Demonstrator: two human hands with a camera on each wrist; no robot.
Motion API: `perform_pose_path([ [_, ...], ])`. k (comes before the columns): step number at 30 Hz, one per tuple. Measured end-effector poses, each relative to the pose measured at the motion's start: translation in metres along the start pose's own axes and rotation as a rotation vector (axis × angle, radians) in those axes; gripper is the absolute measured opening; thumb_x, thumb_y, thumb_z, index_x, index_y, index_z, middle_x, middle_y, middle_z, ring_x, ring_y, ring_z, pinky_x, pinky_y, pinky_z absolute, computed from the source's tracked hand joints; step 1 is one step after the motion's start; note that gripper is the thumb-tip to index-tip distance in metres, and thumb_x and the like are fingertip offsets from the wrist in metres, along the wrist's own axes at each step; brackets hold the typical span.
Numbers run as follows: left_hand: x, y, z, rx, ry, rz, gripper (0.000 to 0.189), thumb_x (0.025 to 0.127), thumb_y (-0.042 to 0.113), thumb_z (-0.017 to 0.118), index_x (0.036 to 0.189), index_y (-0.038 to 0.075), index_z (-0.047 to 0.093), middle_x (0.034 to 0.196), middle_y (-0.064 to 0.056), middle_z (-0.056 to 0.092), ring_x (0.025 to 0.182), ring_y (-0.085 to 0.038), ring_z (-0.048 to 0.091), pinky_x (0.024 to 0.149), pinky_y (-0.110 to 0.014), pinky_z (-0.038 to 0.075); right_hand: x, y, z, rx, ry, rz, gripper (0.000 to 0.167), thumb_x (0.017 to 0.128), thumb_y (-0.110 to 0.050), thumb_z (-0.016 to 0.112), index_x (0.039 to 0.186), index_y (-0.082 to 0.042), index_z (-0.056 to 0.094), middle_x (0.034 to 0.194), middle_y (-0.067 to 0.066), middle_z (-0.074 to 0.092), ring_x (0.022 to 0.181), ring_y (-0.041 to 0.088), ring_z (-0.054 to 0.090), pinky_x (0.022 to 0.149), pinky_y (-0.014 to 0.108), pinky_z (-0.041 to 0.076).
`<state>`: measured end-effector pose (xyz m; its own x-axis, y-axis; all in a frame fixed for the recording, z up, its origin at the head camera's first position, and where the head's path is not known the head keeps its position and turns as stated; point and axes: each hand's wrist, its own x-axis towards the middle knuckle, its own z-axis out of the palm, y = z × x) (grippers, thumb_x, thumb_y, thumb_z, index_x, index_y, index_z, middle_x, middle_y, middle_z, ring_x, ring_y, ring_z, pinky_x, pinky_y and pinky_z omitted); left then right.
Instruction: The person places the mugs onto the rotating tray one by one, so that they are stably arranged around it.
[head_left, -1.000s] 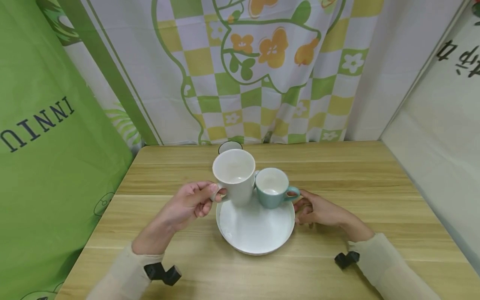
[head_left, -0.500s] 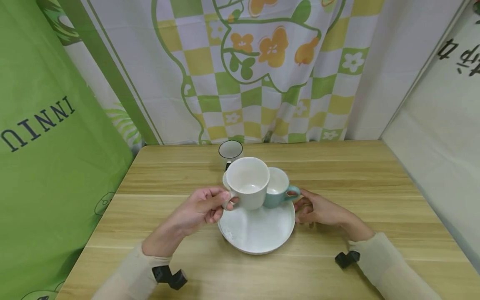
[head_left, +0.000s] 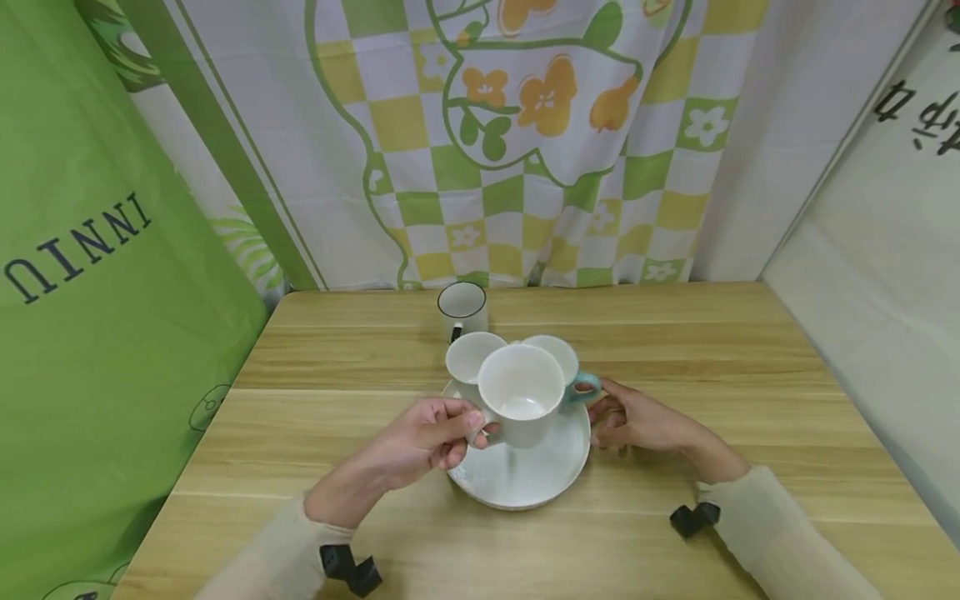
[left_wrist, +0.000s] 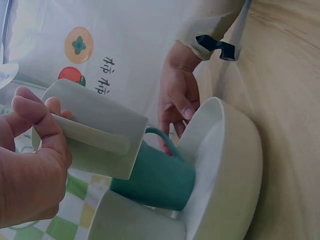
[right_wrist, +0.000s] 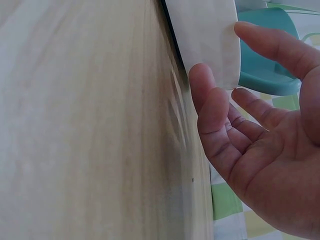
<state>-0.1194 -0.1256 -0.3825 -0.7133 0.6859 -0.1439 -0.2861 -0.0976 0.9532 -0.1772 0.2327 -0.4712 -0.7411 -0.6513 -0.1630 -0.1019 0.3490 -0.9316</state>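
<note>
My left hand point(head_left: 438, 433) pinches the handle of a white mug point(head_left: 525, 425), held upright over the front part of a round white dish point(head_left: 525, 492) with a raised rim. Inside that dish stand a teal mug point(left_wrist: 155, 180), its handle pointing right, and another white mug point(head_left: 471, 357) at the back left; the held mug partly covers both in the head view. At the dish's right side is my right hand point(head_left: 637, 421), fingers relaxed and slightly bent. In the right wrist view its thumb tip point(right_wrist: 242, 30) lies right at the dish's rim.
Behind the dish, on the wooden table point(head_left: 675, 333), stands a white mug point(head_left: 465, 310) with a black rim and black handle. A patterned curtain point(head_left: 525, 208) hangs along the table's back edge, with a green cloth point(head_left: 112, 333) at the left and a white one at the right.
My left hand has carried the white mug right and toward me, from the dish's back left to over its front. The two mugs behind it show more. My right hand has stayed put.
</note>
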Motion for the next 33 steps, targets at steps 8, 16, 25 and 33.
perform_pose_path([
  [8, 0.007, -0.015, 0.004, 0.012, -0.010, -0.064, 0.013, 0.103, 0.018, 0.054, 0.094, 0.014, 0.062, 0.084, 0.012, 0.068, 0.054, 0.004, 0.047, 0.050, -0.010, 0.037, 0.000, 0.001, 0.001, 0.003, -0.001, 0.000, 0.077, 0.090, -0.010, 0.072, 0.152, -0.010, 0.026, 0.122, 0.030, 0.058, 0.083, 0.027, 0.067, 0.057, 0.038, 0.058],
  [16, 0.011, -0.031, 0.005, 0.019, -0.032, -0.071, 0.013, 0.102, 0.017, 0.055, 0.093, 0.014, 0.064, 0.084, 0.012, 0.068, 0.053, 0.005, 0.046, 0.049, -0.010, 0.037, 0.000, 0.002, 0.000, -0.004, -0.002, -0.002, 0.077, 0.090, -0.009, 0.072, 0.152, -0.010, 0.026, 0.122, 0.029, 0.058, 0.083, 0.022, 0.067, 0.058, 0.038, 0.058],
  [25, 0.015, -0.049, 0.002, 0.023, -0.059, -0.093, 0.013, 0.102, 0.020, 0.057, 0.094, 0.013, 0.064, 0.091, 0.010, 0.069, 0.055, 0.005, 0.046, 0.049, -0.010, 0.036, 0.001, 0.001, 0.000, -0.009, 0.003, -0.012, 0.080, 0.089, -0.010, 0.074, 0.153, -0.009, 0.025, 0.121, 0.029, 0.059, 0.084, 0.025, 0.069, 0.057, 0.037, 0.058],
  [33, 0.020, -0.068, -0.003, 0.029, -0.082, -0.085, 0.013, 0.102, 0.019, 0.057, 0.093, 0.015, 0.065, 0.087, 0.012, 0.069, 0.056, 0.005, 0.047, 0.050, -0.011, 0.037, 0.000, 0.000, 0.001, 0.000, 0.007, -0.006, 0.081, 0.088, -0.011, 0.075, 0.153, -0.007, 0.026, 0.122, 0.029, 0.059, 0.085, 0.024, 0.069, 0.058, 0.036, 0.058],
])
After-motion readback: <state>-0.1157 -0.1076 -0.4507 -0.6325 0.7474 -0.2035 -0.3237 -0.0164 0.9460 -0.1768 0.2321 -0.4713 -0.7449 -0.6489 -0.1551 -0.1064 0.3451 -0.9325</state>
